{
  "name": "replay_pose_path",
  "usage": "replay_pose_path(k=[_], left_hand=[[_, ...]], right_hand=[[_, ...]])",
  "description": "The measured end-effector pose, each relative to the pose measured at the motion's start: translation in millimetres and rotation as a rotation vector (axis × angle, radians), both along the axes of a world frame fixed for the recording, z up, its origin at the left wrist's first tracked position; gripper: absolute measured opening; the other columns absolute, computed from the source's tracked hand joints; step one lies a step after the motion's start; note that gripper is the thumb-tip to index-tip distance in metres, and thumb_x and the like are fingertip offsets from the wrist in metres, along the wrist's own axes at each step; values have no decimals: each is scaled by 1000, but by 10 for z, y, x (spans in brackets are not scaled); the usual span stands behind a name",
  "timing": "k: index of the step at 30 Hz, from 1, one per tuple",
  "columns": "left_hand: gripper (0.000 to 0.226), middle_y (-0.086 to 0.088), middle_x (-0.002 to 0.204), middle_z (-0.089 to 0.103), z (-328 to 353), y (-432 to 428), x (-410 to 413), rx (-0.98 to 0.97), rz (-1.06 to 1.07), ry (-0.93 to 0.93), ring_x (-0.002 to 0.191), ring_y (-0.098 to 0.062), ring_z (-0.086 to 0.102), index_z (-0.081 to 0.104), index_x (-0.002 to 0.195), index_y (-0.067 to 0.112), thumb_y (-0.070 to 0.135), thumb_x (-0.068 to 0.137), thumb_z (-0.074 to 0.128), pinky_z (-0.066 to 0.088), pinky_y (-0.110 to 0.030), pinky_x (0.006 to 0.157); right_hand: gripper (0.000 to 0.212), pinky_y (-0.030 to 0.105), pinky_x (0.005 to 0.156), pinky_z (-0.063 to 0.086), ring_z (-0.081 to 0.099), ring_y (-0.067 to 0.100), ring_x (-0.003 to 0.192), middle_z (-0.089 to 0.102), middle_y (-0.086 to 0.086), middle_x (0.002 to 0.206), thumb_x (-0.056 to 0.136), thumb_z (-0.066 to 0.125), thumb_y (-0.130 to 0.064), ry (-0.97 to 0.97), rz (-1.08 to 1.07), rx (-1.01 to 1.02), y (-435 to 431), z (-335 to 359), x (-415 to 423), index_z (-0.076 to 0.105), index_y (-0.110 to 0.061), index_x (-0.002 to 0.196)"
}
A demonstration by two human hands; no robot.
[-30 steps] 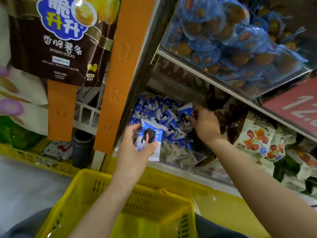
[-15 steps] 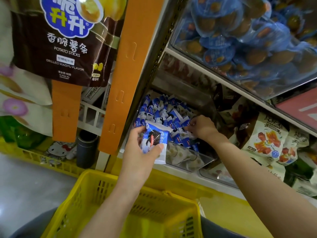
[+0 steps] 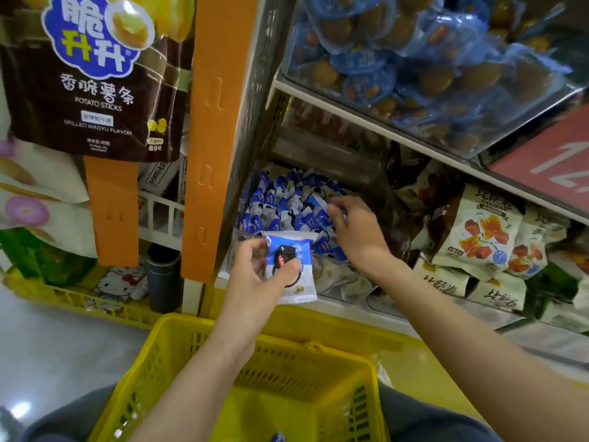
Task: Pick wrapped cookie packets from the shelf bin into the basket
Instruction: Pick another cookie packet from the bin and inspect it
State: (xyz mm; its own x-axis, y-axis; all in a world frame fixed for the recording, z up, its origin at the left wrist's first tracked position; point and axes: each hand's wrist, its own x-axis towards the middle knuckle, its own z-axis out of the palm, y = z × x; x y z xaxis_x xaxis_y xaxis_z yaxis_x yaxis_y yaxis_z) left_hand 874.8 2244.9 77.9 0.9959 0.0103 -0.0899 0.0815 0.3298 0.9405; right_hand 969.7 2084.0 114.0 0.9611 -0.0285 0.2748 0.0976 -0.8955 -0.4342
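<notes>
My left hand (image 3: 258, 275) grips a blue-and-white cookie packet (image 3: 294, 269) just in front of the clear shelf bin (image 3: 331, 280), above the yellow basket (image 3: 287, 352). Inside the bin lies a heap of several blue cookie packets (image 3: 280, 202). My right hand (image 3: 357, 231) reaches into the bin from the right, its fingertips curled on a packet at the top of the heap; the exact hold is hidden by the fingers. One blue packet (image 3: 279, 438) peeks out at the basket's bottom edge of view.
An orange upright post (image 3: 216, 122) stands left of the bin. A shelf above carries a clear bin of blue-wrapped snacks (image 3: 414, 59). White snack bags (image 3: 478, 237) fill the shelf to the right. A brown potato-stick bag (image 3: 95, 74) hangs at upper left.
My left hand with its packet has stayed near the bin's front. My right hand has shifted within the heap, fingers now on a packet near the top right.
</notes>
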Motion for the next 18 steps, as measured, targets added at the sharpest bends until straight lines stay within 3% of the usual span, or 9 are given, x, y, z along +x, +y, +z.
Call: replay_pose_path(k=[3,5,9,11,14,16,18], left_hand=[[32,12,104,64,-31,-10,-63,74,-8,-24,93,1,62,48,100,34,16,82,67,48,-10,70],[34,11,100,66,-68,-24,-110,111,-42,-38,86,3,64,48,104,30,11,83,66,51,-12,68],[36,5,100,64,-141,-44,-203,204,-139,-57,82,4,63,49,111,18,-1,83,63,52,-15,73],[32,4,97,64,-168,-58,-230,254,-198,-54,77,7,62,51,106,16,-3,83,62,51,-12,68],[22,5,94,65,-229,-102,-277,302,-229,-33,74,8,62,54,98,22,5,85,61,47,-8,63],[10,1,91,66,-270,-126,-314,305,-209,-21,75,3,62,57,98,12,17,89,58,45,-8,62],[32,-12,83,61,-315,-139,-327,301,-163,-7,76,-12,58,55,97,-2,29,91,53,44,-19,67]], right_hand=[[30,30,72,50,60,10,82,66,-3,90,95,41,-39,-50,235,220,140,26,-456,63,-18,95],[25,21,63,48,58,5,71,66,-7,81,92,47,-42,30,333,277,184,-8,-746,64,-25,92],[6,25,60,47,56,6,64,65,0,77,87,62,-20,154,318,476,147,-155,-970,66,-16,89],[6,18,54,47,56,1,59,64,1,71,86,63,-12,255,273,682,104,-232,-1010,67,-8,89],[4,10,49,44,54,-6,52,63,-9,61,86,63,-13,325,210,825,63,-412,-1079,66,-12,84],[11,9,48,43,54,-6,51,63,-14,54,86,62,-13,316,200,845,65,-505,-1114,64,-19,77],[16,11,50,43,53,-5,52,62,-11,54,87,62,-13,300,230,800,79,-543,-1131,62,-22,73]])
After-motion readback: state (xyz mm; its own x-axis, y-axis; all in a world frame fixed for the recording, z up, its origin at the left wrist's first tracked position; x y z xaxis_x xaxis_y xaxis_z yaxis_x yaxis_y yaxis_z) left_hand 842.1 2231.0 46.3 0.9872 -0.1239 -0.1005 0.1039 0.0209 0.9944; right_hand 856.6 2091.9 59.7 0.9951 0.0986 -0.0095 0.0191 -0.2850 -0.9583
